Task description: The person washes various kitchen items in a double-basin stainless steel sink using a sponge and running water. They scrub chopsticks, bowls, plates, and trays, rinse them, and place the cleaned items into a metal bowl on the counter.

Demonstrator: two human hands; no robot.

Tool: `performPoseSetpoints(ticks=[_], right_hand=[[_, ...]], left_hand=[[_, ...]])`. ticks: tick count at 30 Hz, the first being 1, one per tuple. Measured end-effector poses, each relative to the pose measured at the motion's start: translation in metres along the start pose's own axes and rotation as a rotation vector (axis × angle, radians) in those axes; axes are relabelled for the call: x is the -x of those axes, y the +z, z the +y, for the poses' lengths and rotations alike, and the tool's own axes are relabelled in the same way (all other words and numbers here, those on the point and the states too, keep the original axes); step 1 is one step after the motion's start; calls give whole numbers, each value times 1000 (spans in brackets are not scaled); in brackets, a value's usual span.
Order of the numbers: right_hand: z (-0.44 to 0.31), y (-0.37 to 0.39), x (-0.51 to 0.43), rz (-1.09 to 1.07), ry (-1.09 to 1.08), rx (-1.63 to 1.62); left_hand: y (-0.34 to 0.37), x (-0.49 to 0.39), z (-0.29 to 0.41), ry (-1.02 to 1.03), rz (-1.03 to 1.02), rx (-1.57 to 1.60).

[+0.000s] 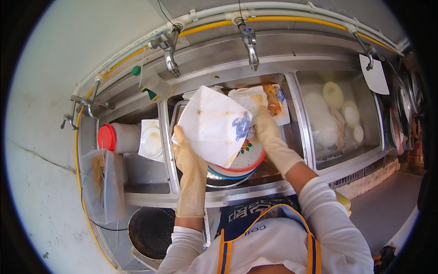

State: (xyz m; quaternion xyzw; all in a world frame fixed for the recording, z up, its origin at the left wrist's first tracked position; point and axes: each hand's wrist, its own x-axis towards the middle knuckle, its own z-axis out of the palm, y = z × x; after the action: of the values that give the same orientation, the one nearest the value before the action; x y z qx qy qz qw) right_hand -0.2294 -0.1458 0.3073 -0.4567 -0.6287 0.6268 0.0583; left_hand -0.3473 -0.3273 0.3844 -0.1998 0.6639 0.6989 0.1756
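Note:
A white square plate [214, 125] with a blue printed corner and brown specks is tilted up above the middle sink basin. My left hand [188, 164], in a cream rubber glove, grips its left edge with the thumb on the face. My right hand [270, 133], gloved the same way, is beside the plate's right corner; its fingertips are unclear, so I cannot tell whether it holds anything. Just past it lies another white plate [283, 118] smeared with orange sauce. Below the tilted plate sits a stack of round dishes, topped by a red-rimmed floral plate [251, 159].
The right basin [373, 137] holds cloudy water with dishes in it. In the left basin are a red-lidded plastic jar [126, 137] and a white dish [151, 142]. Several taps, one a middle tap [251, 48], overhang the sinks. A dark round pan [152, 233] stands lower left.

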Motion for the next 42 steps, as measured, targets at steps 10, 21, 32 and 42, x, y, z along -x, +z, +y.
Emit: performPoseSetpoints(ticks=[10, 21, 32, 42], right_hand=[[-30, -3, 55, -231, 78, -946], [-64, -63, 70, -174, -1531, 803], [-88, -56, 27, 45, -938, 460], [-111, -17, 20, -81, -1157, 838]], left_hand=[[14, -38, -17, -170, -317, 410], [-27, 4, 8, -378, -787, 317], [-22, 15, -4, -246, -855, 60], [-8, 23, -5, -253, -816, -10]])
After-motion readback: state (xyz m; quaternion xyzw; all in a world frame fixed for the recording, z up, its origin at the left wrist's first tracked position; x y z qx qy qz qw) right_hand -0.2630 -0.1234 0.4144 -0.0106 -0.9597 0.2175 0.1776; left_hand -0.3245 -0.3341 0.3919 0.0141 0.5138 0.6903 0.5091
